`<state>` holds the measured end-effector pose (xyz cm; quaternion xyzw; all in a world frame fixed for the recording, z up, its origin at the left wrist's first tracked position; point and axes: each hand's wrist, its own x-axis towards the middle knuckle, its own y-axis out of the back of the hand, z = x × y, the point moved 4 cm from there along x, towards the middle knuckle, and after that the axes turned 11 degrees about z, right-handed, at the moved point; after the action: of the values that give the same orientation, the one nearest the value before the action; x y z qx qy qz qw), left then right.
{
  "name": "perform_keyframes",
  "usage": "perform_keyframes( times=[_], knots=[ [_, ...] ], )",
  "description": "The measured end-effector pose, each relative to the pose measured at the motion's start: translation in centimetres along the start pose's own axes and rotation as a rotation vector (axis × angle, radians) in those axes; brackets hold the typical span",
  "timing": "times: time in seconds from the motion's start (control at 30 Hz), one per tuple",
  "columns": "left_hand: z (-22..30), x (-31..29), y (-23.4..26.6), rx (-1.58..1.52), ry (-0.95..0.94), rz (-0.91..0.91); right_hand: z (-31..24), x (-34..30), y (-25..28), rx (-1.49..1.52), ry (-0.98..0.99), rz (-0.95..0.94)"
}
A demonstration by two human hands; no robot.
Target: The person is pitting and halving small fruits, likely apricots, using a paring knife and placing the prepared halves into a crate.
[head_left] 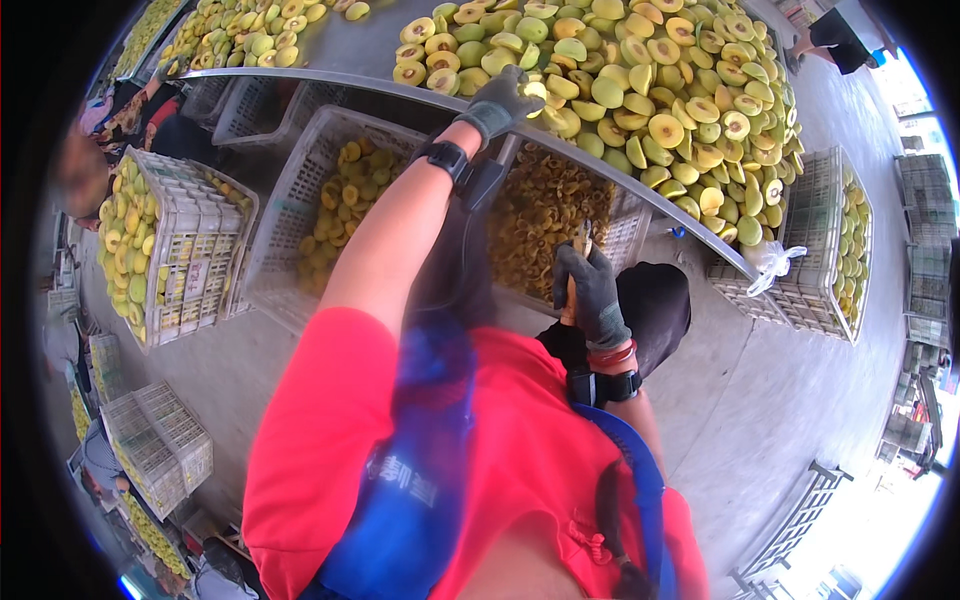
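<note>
My left hand [497,103], in a dark grey glove, reaches over the steel table's edge, its fingers closed on a yellow-green fruit half [535,91]. Beside it lies a heap of halved fruits [650,90], some with brown centres. My right hand [594,290], gloved the same way, is held low in front of my body. It grips a wooden-handled tool [571,300] whose short metal tip points up between the fingers; its exact kind is unclear. Under the table edge, a crate [622,235] contains brownish pits and scraps [545,215].
Left of the scraps, a grey crate [275,235] contains fruit halves [350,190]. Filled crates [190,260] stand on the floor at left, another [795,255] at right. A plastic bag [775,262] hangs at the table corner. Another person [840,40] stands at far right.
</note>
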<state>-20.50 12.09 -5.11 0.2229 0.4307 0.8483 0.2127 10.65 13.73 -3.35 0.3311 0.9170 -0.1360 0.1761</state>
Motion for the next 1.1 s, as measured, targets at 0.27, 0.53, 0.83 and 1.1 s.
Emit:
perform_keyframes(
  times=[0.27,0.53,0.83,1.1],
  knots=[
    [7.4,-9.8,5.1,-1.272,0.207,-0.312,-2.1,2.3,-0.5,-0.063,0.23,0.162],
    [10.8,-15.7,7.2,-1.104,-0.076,0.004,-3.7,3.1,-1.0,-0.336,0.681,0.432],
    [9.9,-17.8,5.9,-0.586,-0.251,0.155,0.0,3.3,0.5,-0.145,0.477,0.389],
    [12.9,-17.8,9.9,-0.56,-0.343,0.118,-3.9,1.8,-1.4,0.289,0.274,0.151]
  ],
)
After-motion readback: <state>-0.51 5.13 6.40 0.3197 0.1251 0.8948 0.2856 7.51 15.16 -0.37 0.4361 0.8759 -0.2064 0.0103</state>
